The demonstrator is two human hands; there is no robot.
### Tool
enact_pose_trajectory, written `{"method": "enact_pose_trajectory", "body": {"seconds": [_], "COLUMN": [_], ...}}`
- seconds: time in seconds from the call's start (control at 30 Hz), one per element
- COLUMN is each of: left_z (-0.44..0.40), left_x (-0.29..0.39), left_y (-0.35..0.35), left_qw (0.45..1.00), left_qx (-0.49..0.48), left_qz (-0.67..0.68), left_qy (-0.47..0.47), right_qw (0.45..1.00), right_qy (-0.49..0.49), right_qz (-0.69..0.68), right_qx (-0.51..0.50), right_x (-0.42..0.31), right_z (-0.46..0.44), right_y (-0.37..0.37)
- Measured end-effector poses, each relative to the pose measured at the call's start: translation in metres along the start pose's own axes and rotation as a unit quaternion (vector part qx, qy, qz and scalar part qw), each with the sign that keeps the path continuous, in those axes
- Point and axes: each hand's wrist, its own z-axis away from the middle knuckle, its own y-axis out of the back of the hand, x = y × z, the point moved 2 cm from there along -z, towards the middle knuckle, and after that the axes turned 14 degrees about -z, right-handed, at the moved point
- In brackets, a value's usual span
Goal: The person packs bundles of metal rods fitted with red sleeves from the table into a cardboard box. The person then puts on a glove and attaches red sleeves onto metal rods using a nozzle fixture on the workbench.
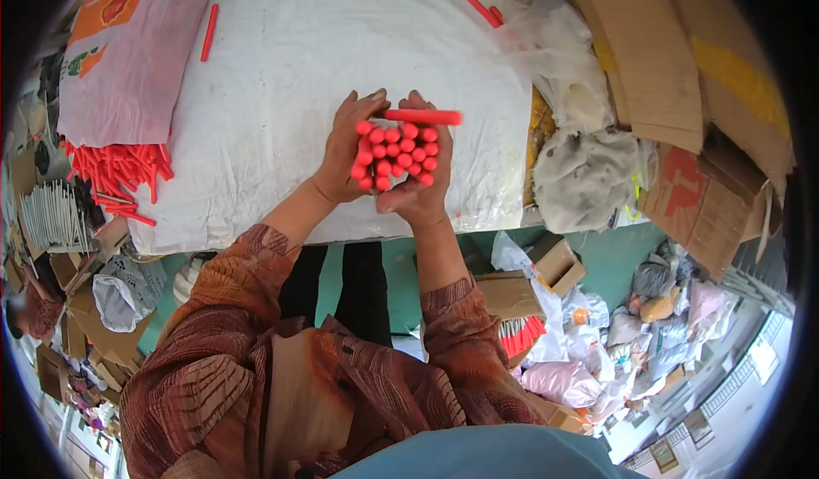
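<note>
Between my two hands is a bundle of slim red sticks [393, 153], their rounded ends facing me. My left hand [341, 156] is wrapped round the left side of the bundle. On the right, my right hand [429, 199] closes round it, with the thumb below. Across the top of the bundle lies a single red stick [424, 116], pointing right. The fingers behind the bundle are mostly hidden. Under my hands is a table with a white cover [273, 95].
A printed sack [128, 78] at the left spills a heap of red sticks [119, 168]. One loose stick [210, 33] lies near it. Cardboard boxes [653, 52] and a grey cloth-like bundle [584, 180] stand at the right. Plastic bags [563, 385] fill the floor at lower right.
</note>
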Motion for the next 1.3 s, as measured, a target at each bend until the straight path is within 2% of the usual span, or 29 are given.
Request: {"method": "enact_pose_trajectory", "body": {"seconds": [0.03,0.07,0.13,0.17,0.2,0.23,0.27,0.33,0.37,0.4,0.43,0.47,0.5,0.53,0.57,0.63,0.7,0.8,0.87,0.93,0.97,1.0,1.07,1.13,1.17,1.3], "left_z": [0.001,0.004,0.007,0.007,-0.003,-0.016,-0.007,0.004,0.004,-0.008,-0.02,-0.034,-0.046,-0.057,-0.069,-0.073,-0.069,-0.046,-0.018,0.012,0.023,0.036,0.062,0.099,0.123,0.214], "left_x": [-0.001,-0.002,-0.005,-0.007,-0.003,0.003,-0.009,-0.026,-0.029,-0.015,0.001,0.01,0.009,0.009,0.018,0.025,0.04,0.09,0.109,0.13,0.152,0.174,0.209,0.236,0.244,0.303], "left_y": [-0.003,-0.004,-0.004,0.001,0.008,0.011,-0.005,-0.028,-0.028,-0.019,-0.009,-0.008,-0.008,-0.011,-0.013,-0.015,-0.018,-0.023,-0.034,-0.051,-0.054,-0.057,-0.067,-0.088,-0.102,-0.144], "left_qw": [0.996,0.996,0.985,0.996,0.996,0.884,0.815,0.618,0.843,0.966,0.993,0.993,0.963,0.855,0.834,0.84,0.851,0.855,0.846,0.809,0.771,0.755,0.691,0.685,0.654,0.555], "left_qx": [0.005,0.005,0.018,0.022,0.02,-0.071,-0.094,-0.077,-0.063,-0.047,0.022,0.013,0.067,0.114,0.116,0.044,-0.08,-0.15,-0.222,-0.292,-0.344,-0.398,-0.426,-0.461,-0.49,-0.583], "left_qz": [0.079,0.079,0.142,0.074,0.074,0.441,0.53,0.681,0.463,0.205,-0.094,-0.095,0.129,0.339,0.356,0.343,0.291,0.258,0.265,0.297,0.332,0.32,0.375,0.354,0.377,0.385], "left_qy": [0.046,0.045,0.099,0.046,0.044,0.139,0.216,0.385,0.266,0.151,0.071,0.065,0.229,0.375,0.406,0.417,0.43,0.424,0.405,0.414,0.422,0.41,0.449,0.439,0.436,0.451], "right_qw": [0.999,0.995,0.993,0.99,0.985,0.992,0.993,0.977,0.977,0.967,0.954,0.95,0.945,0.943,0.921,0.876,0.862,0.819,0.76,0.726,0.743,0.755,0.718,0.735,0.74,0.749], "right_qy": [0.006,0.013,-0.013,0.014,0.041,-0.009,-0.008,-0.182,-0.181,-0.22,-0.256,-0.24,-0.222,-0.214,-0.239,-0.276,-0.248,-0.223,-0.203,-0.164,-0.144,-0.129,-0.105,-0.143,-0.217,-0.228], "right_qz": [0.012,0.023,0.042,0.076,0.111,0.056,0.057,-0.111,-0.109,-0.13,-0.154,-0.188,-0.221,-0.228,-0.256,-0.293,-0.332,-0.386,-0.461,-0.466,-0.44,-0.412,-0.388,-0.297,-0.188,-0.167], "right_qx": [-0.049,-0.099,-0.111,-0.117,-0.122,-0.109,-0.106,0.002,0.008,0.022,0.037,0.069,0.099,0.11,0.173,0.266,0.292,0.362,0.411,0.478,0.484,0.494,0.568,0.592,0.608,0.6], "right_x": [0.003,0.005,0.0,-0.004,-0.007,-0.003,-0.002,0.007,0.007,0.008,0.009,0.017,0.025,0.023,0.02,0.015,0.011,-0.022,-0.036,-0.051,-0.061,-0.07,-0.088,-0.1,-0.11,-0.151], "right_z": [0.0,-0.001,-0.004,-0.009,-0.012,-0.012,-0.014,-0.017,-0.02,-0.025,-0.031,-0.035,-0.039,-0.046,-0.051,-0.051,-0.026,0.017,0.059,0.097,0.115,0.139,0.188,0.237,0.267,0.388], "right_y": [0.0,-0.001,-0.005,-0.006,-0.007,-0.005,-0.007,-0.009,-0.007,-0.005,-0.005,-0.007,-0.009,-0.015,-0.017,-0.012,-0.004,0.008,0.017,0.027,0.035,0.041,0.057,0.073,0.084,0.128]}}
